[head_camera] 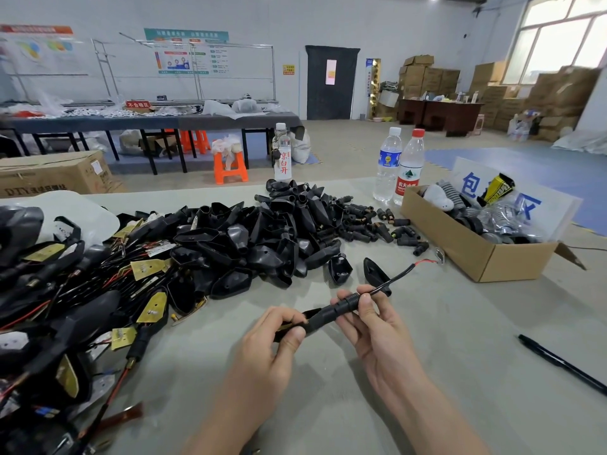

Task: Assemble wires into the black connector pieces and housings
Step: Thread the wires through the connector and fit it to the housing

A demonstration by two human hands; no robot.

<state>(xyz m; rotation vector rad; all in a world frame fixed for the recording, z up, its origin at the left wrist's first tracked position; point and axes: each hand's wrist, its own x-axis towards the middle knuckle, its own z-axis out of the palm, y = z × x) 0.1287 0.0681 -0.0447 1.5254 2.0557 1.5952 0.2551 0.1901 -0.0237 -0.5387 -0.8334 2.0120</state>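
Black connector piece, wire trailing rightward, is held over the bench near the housings pile, left hand and right hand each with grip clamped on one end, likely steadying it to seat the wire.

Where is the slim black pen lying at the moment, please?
In the head view, the slim black pen lies on the grey table at the far right, on the near side of the open cardboard box and right of the person's right hand.
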